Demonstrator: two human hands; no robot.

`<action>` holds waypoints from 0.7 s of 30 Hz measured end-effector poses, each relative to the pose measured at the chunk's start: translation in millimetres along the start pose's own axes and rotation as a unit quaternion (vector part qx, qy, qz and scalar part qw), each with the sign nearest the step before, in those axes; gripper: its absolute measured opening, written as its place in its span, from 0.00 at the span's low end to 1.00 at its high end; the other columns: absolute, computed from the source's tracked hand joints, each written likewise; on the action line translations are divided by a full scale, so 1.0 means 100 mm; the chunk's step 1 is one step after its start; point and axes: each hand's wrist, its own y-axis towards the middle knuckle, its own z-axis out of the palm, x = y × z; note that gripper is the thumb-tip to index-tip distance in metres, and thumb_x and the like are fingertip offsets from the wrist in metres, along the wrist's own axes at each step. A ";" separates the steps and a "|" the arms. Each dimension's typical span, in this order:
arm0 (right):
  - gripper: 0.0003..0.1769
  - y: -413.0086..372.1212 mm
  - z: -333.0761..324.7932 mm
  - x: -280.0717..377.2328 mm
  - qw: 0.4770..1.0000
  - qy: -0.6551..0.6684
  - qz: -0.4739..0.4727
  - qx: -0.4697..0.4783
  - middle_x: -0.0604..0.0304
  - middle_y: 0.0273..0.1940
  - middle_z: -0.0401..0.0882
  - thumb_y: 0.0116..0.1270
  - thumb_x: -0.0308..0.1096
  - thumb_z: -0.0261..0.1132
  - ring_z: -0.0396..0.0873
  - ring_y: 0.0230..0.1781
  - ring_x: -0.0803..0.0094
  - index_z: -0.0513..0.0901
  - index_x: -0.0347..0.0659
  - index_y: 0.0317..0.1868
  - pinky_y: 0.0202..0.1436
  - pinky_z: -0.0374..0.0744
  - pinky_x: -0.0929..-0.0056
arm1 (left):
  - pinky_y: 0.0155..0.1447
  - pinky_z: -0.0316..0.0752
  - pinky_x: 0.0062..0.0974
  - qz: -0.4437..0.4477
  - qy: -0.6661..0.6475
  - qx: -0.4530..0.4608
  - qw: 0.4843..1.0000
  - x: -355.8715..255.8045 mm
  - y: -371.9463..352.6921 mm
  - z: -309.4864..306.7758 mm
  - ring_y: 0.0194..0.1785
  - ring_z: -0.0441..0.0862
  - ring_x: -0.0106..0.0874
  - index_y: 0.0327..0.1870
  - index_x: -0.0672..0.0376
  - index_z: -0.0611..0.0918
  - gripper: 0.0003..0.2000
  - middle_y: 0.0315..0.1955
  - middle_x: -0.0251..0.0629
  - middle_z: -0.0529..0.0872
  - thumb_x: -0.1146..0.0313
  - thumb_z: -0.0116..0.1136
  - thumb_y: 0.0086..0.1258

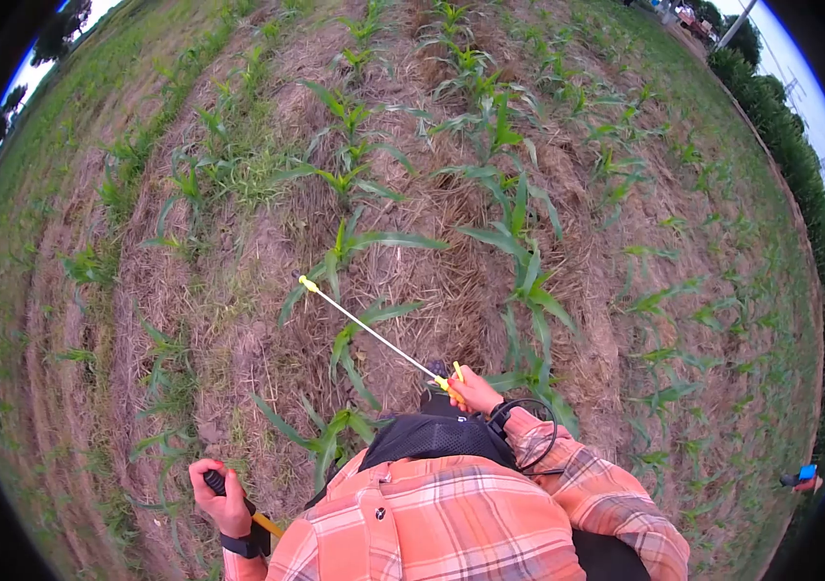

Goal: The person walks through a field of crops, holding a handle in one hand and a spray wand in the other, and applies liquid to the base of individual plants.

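My right hand [476, 391] is closed around the yellow handle of a spray wand [373, 331]. The wand's thin white tube slants up and to the left, with a yellow nozzle [309, 284] at its tip beside a young corn plant [339, 254]. A dark hose [550, 426] loops by my right wrist. Low on the left, my left hand [221, 500] wraps around the black grip of a lever [262, 521], whose yellow bar runs back toward my body and is partly hidden by my plaid sleeve.
Rows of young corn [519, 232] run ahead through straw-covered soil [412, 261]. Grass and weeds [257, 174] grow between rows on the left. A tall green hedge [780, 116] borders the right side. At the far right, another person's hand [808, 483] holds a small device with a blue screen.
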 end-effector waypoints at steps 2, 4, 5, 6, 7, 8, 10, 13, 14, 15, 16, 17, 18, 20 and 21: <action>0.11 0.15 -0.09 -0.01 1.000 0.009 -0.004 -0.023 0.64 0.18 0.71 0.64 0.41 0.50 0.65 0.09 0.83 0.62 0.44 0.36 0.09 0.62 0.83 | 0.25 0.57 0.14 0.019 0.080 -0.008 0.997 0.41 0.21 0.18 0.20 0.61 0.16 0.33 0.59 0.69 0.07 0.22 0.27 0.66 0.81 0.48 0.54; 0.11 0.26 -0.24 -0.01 0.999 0.014 -0.013 -0.039 0.64 0.17 0.71 0.64 0.41 0.49 0.65 0.09 0.82 0.62 0.43 0.36 0.09 0.62 0.83 | 0.25 0.57 0.15 0.020 0.085 0.014 0.996 0.58 0.42 0.56 0.20 0.60 0.17 0.32 0.59 0.70 0.07 0.20 0.25 0.65 0.80 0.49 0.53; 0.11 0.32 -0.32 0.02 0.998 0.014 -0.009 -0.067 0.63 0.18 0.72 0.64 0.41 0.49 0.65 0.08 0.81 0.62 0.43 0.36 0.08 0.62 0.83 | 0.25 0.57 0.15 0.002 0.062 0.032 0.998 0.65 0.51 0.72 0.20 0.60 0.17 0.31 0.59 0.70 0.07 0.20 0.25 0.65 0.80 0.49 0.52; 0.11 0.37 -0.44 0.05 0.995 0.012 -0.003 -0.094 0.62 0.18 0.72 0.64 0.41 0.48 0.65 0.08 0.81 0.61 0.43 0.36 0.07 0.62 0.83 | 0.25 0.57 0.15 -0.019 0.038 0.049 0.998 0.65 0.58 0.88 0.20 0.60 0.16 0.31 0.59 0.70 0.07 0.19 0.25 0.64 0.80 0.50 0.52; 0.11 0.39 -0.56 0.06 0.993 0.009 0.006 -0.120 0.61 0.18 0.72 0.65 0.40 0.48 0.65 0.08 0.80 0.60 0.42 0.36 0.07 0.62 0.83 | 0.24 0.56 0.15 -0.011 0.057 0.050 0.997 0.63 0.66 1.01 0.21 0.60 0.16 0.31 0.59 0.70 0.07 0.18 0.24 0.64 0.80 0.50 0.51; 0.11 0.40 -0.68 0.07 0.992 0.012 0.006 -0.122 0.61 0.18 0.72 0.65 0.40 0.48 0.65 0.08 0.80 0.60 0.42 0.36 0.07 0.62 0.83 | 0.24 0.56 0.15 -0.010 0.058 0.053 0.997 0.60 0.73 1.12 0.21 0.60 0.16 0.31 0.59 0.70 0.07 0.18 0.24 0.64 0.80 0.50 0.51; 0.11 0.45 -0.96 0.08 0.982 0.070 0.010 -0.174 0.60 0.18 0.72 0.65 0.40 0.47 0.66 0.08 0.80 0.60 0.42 0.36 0.07 0.63 0.83 | 0.24 0.55 0.15 0.045 0.092 0.060 0.993 0.49 0.91 1.35 0.20 0.59 0.16 0.30 0.59 0.70 0.07 0.18 0.24 0.65 0.80 0.49 0.51; 0.11 0.48 -1.38 0.10 0.964 0.132 -0.011 -0.232 0.59 0.18 0.72 0.65 0.41 0.46 0.66 0.08 0.79 0.59 0.42 0.37 0.07 0.62 0.82 | 0.25 0.55 0.15 0.035 0.082 0.091 0.992 0.53 1.13 1.68 0.20 0.60 0.16 0.30 0.59 0.70 0.07 0.18 0.25 0.65 0.81 0.49 0.51; 0.11 0.48 -1.53 0.10 0.948 0.180 -0.026 -0.260 0.58 0.18 0.72 0.65 0.41 0.46 0.66 0.08 0.78 0.59 0.43 0.37 0.07 0.62 0.81 | 0.25 0.56 0.15 0.044 0.071 0.102 0.991 0.50 1.20 1.81 0.21 0.60 0.16 0.30 0.59 0.70 0.07 0.18 0.24 0.65 0.81 0.49 0.52; 0.11 0.51 -1.68 0.08 0.937 0.198 -0.023 -0.286 0.58 0.19 0.71 0.65 0.41 0.46 0.65 0.08 0.77 0.59 0.43 0.37 0.08 0.62 0.80 | 0.25 0.56 0.15 0.045 0.071 0.106 0.991 0.45 1.26 1.91 0.21 0.60 0.16 0.30 0.59 0.70 0.07 0.18 0.24 0.65 0.81 0.49 0.52; 0.11 0.53 -1.83 0.04 0.928 0.226 -0.034 -0.295 0.57 0.19 0.71 0.65 0.41 0.46 0.65 0.09 0.76 0.59 0.44 0.36 0.08 0.62 0.80 | 0.25 0.56 0.14 0.042 0.072 0.112 0.990 0.39 1.31 1.97 0.21 0.60 0.15 0.30 0.59 0.70 0.07 0.19 0.24 0.65 0.81 0.49 0.52; 0.11 0.53 -1.97 0.00 0.913 0.249 -0.036 -0.321 0.57 0.19 0.71 0.65 0.41 0.45 0.65 0.09 0.76 0.59 0.43 0.36 0.08 0.62 0.80 | 0.25 0.56 0.14 0.039 0.072 0.116 0.990 0.32 1.36 2.05 0.21 0.60 0.15 0.31 0.59 0.70 0.07 0.19 0.24 0.65 0.81 0.49 0.52; 0.11 0.54 -2.10 0.00 0.897 0.271 -0.040 -0.346 0.56 0.19 0.71 0.65 0.41 0.45 0.65 0.09 0.75 0.59 0.43 0.36 0.08 0.62 0.80 | 0.25 0.56 0.14 0.041 0.071 0.117 0.990 0.22 1.40 2.12 0.21 0.60 0.15 0.31 0.59 0.70 0.07 0.19 0.24 0.65 0.81 0.49 0.52; 0.11 0.54 -2.35 -0.06 0.871 0.301 -0.049 -0.384 0.56 0.19 0.70 0.65 0.42 0.44 0.65 0.09 0.75 0.59 0.43 0.36 0.08 0.62 0.80 | 0.24 0.55 0.13 0.043 0.042 0.108 0.992 0.01 1.44 2.19 0.20 0.59 0.14 0.31 0.59 0.69 0.08 0.19 0.24 0.65 0.82 0.48 0.53; 0.11 0.53 -2.45 -0.07 0.862 0.305 -0.052 -0.401 0.56 0.19 0.70 0.65 0.42 0.44 0.65 0.09 0.75 0.59 0.43 0.37 0.08 0.62 0.80 | 0.23 0.54 0.12 0.025 0.060 0.114 0.991 0.01 1.47 2.15 0.19 0.59 0.13 0.32 0.59 0.68 0.08 0.19 0.24 0.64 0.81 0.49 0.53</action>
